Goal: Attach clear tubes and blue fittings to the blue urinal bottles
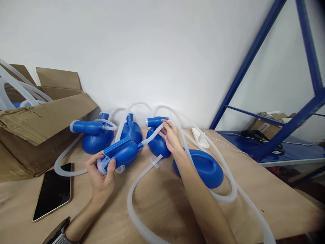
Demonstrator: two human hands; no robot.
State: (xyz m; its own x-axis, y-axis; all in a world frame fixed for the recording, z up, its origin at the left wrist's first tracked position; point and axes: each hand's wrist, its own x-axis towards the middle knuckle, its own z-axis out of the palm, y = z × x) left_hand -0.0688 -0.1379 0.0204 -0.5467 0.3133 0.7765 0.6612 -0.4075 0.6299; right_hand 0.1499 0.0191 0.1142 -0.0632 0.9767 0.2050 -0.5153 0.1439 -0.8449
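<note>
Blue plastic bottle (pixel 122 154) gripped in left fingers (pixel 111 166); right fingers (pixel 165 126) pinching clear tubing (pixel 152 137).

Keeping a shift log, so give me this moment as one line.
left hand: holds blue plastic vessel | right hand: grips its translucent tube

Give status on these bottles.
Done: the left blue bottle has clear tubing at its neck. In hand: the left hand grips a blue bottle, and the right hand pinches the clear tube at its spout. Remaining: the blue bottle at right shows no fitted tube.
</note>
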